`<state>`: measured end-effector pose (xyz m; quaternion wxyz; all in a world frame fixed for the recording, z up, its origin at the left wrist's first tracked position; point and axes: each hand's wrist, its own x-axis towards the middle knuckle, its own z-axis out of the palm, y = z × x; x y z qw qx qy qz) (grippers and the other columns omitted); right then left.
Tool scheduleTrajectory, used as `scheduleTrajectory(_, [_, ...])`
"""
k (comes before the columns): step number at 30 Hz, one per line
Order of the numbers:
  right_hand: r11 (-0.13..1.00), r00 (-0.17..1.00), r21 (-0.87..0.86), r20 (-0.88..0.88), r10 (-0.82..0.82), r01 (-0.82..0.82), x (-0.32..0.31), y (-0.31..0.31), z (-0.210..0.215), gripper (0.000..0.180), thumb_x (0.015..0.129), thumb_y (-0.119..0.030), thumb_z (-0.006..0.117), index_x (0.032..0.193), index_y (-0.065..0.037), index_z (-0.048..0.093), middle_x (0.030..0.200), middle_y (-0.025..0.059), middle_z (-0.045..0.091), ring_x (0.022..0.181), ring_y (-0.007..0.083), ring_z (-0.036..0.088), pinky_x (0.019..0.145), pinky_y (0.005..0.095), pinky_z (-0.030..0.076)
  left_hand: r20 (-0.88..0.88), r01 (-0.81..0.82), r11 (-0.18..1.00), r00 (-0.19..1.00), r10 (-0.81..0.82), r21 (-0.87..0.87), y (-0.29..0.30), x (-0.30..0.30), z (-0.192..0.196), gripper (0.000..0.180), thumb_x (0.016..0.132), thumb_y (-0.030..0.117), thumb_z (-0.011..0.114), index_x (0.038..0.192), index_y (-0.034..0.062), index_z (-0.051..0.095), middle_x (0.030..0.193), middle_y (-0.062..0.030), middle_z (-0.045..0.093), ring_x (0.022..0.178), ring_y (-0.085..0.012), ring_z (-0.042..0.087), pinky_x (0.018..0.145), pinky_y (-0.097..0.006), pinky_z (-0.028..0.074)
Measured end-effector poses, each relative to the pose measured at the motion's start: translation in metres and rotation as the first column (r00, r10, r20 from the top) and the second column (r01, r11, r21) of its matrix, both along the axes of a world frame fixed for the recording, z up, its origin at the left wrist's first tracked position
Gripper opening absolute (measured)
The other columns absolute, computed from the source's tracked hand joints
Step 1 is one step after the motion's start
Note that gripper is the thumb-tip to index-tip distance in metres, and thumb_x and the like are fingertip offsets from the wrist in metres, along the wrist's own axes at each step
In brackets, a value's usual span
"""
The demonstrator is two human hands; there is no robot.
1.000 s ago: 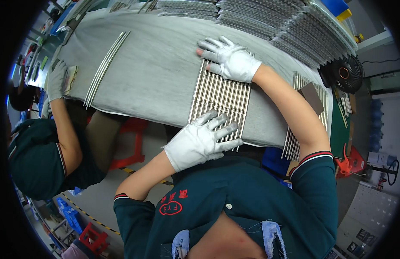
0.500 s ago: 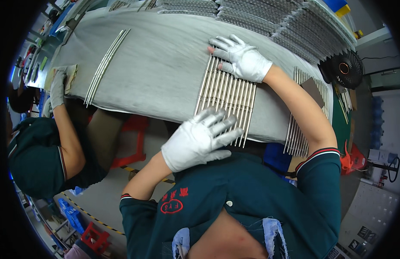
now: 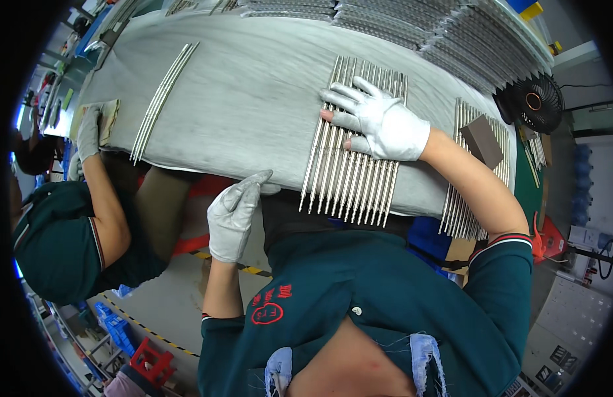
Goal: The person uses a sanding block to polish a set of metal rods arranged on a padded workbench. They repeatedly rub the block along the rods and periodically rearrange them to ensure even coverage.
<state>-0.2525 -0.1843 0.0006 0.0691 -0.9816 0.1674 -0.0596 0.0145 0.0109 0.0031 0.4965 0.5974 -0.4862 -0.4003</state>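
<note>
Flatly spread — right hand (image 3: 384, 126) across metal rods (image 3: 349, 187), left hand (image 3: 232, 215) bunched.

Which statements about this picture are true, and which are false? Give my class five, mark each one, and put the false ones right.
1. The right hand lies spread on a row of metal rods. True.
2. The left hand also presses on that row. False: it is off the row, near the edge of the table.
3. A brown block rests on the rods at the right. True.
4. The black fan stands at the picture's left side. False: it is at the right side.
5. A few thin rods lie on the table, left of the row under the right hand. True.
</note>
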Motion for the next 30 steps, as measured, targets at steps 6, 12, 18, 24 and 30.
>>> scheduleTrajectory(6, [0.991, 0.988, 0.041, 0.096, 0.123, -0.127, 0.053, 0.019, -0.009, 0.067, 0.098, -0.053, 0.051, 0.146, -0.006, 0.052, 0.155, 0.0198, 0.044, 0.147, 0.0345, 0.037, 0.123, 0.0528, 0.023, -0.043, -0.096, 0.986, 0.994, 0.103, 0.138, 0.003, 0.004, -0.008, 0.028, 0.104, 0.017, 0.058, 0.109, -0.0064, 0.072, 0.095, -0.0136, 0.076, 0.088, -0.0187, 0.072, 0.088, -0.032, 0.054])
scheduleTrajectory(12, [0.986, 0.977, 0.058, 0.155, 0.148, -0.159, 0.072, 0.028, -0.017, 0.067, 0.097, -0.054, 0.052, 0.144, -0.006, 0.054, 0.153, 0.0190, 0.047, 0.145, 0.0341, 0.040, 0.121, 0.0538, 0.025, 0.021, -0.060, 0.978, 0.998, 0.057, 0.201, 0.003, 0.009, -0.013, 0.029, 0.104, 0.019, 0.059, 0.108, -0.0058, 0.073, 0.096, -0.0132, 0.077, 0.090, -0.0170, 0.071, 0.087, -0.030, 0.053])
scheduleTrajectory(18, [0.987, 0.985, 0.073, 0.104, 0.136, -0.144, 0.038, 0.034, -0.007, 0.063, 0.095, -0.050, 0.057, 0.142, -0.009, 0.056, 0.153, 0.0185, 0.047, 0.144, 0.0345, 0.041, 0.120, 0.0542, 0.026, 0.121, 0.154, 0.962, 0.975, -0.185, 0.227, 0.000, 0.003, -0.045, 0.028, 0.102, 0.020, 0.063, 0.114, -0.0027, 0.073, 0.103, -0.0112, 0.077, 0.091, -0.0149, 0.070, 0.087, -0.029, 0.054])
scheduleTrajectory(24, [0.993, 0.994, 0.069, 0.064, 0.091, -0.095, 0.004, 0.048, 0.006, 0.063, 0.093, -0.047, 0.060, 0.143, -0.009, 0.055, 0.153, 0.0195, 0.046, 0.145, 0.0352, 0.041, 0.120, 0.0548, 0.026, -0.136, 0.278, 0.878, 0.960, -0.244, 0.390, -0.009, -0.035, -0.041, 0.040, 0.104, 0.031, 0.059, 0.124, -0.0022, 0.068, 0.114, -0.0145, 0.074, 0.106, -0.0177, 0.069, 0.096, -0.029, 0.051])
scheduleTrajectory(30, [0.997, 0.998, 0.056, 0.010, 0.058, -0.058, -0.018, 0.053, 0.005, 0.065, 0.094, -0.048, 0.058, 0.145, -0.009, 0.052, 0.155, 0.0205, 0.043, 0.145, 0.0358, 0.040, 0.121, 0.0552, 0.026, -0.091, 0.296, 0.790, 0.951, -0.294, 0.538, -0.023, -0.035, -0.013, 0.048, 0.101, 0.043, 0.062, 0.103, -0.0022, 0.076, 0.090, -0.0118, 0.077, 0.080, -0.0176, 0.072, 0.078, -0.029, 0.055])
